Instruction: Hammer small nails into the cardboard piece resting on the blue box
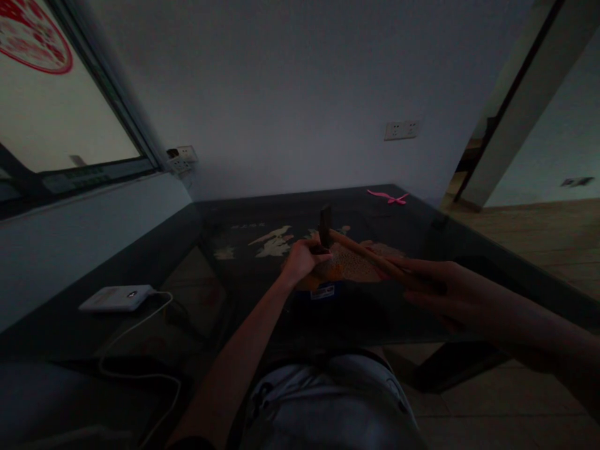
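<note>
At the dark table (450,247) below a pale wall (290,112), the right hand (431,281) had its fingers wrapped round the wooden handle of a hammer (360,250), whose head stood just beside the left hand (302,257), at its one o'clock. The left fingers were drawn in, their hold unreadable; outward lay a pink strip (389,198) at two o'clock, a white power bank (117,299) near nine.

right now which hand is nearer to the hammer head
Left. The left hand is close beside the hammer head; whether they touch is unclear. The right hand is farther off, gripping the wooden handle toward its other end.
</note>
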Action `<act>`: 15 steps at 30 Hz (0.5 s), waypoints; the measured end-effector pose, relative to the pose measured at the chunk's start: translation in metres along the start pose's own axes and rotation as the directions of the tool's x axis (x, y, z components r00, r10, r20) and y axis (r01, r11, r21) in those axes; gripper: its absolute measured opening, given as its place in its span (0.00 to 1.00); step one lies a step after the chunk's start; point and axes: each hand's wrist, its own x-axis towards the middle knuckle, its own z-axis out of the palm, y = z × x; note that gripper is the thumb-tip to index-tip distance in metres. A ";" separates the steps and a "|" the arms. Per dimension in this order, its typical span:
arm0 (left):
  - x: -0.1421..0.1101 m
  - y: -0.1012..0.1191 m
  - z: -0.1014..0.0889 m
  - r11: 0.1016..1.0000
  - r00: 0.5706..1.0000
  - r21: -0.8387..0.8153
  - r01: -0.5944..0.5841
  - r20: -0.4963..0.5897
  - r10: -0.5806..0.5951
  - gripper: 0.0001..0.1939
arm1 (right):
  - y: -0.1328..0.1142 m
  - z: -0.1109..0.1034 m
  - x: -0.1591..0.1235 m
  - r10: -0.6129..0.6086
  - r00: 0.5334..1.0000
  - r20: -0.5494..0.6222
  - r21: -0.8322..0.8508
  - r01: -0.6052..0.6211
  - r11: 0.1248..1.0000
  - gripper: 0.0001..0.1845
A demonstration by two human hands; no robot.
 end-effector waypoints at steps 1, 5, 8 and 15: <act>0.000 0.000 0.000 1.000 1.000 0.024 -0.017 -0.008 0.017 0.05 | -0.002 -0.001 -0.001 0.005 1.000 -0.001 0.012 -0.005 1.000 0.30; 0.000 0.001 0.001 0.998 0.999 0.040 -0.038 -0.020 0.039 0.05 | -0.008 -0.001 -0.002 -0.014 1.000 -0.010 0.024 0.014 1.000 0.30; 0.000 0.002 0.000 1.000 1.000 -0.017 0.003 0.000 -0.003 0.07 | -0.005 0.002 0.001 -0.017 1.000 0.005 -0.029 0.017 0.999 0.29; -0.004 0.011 0.000 0.999 0.999 0.017 -0.041 0.002 0.041 0.03 | -0.011 -0.002 -0.008 -0.020 0.998 -0.065 0.073 0.024 0.997 0.32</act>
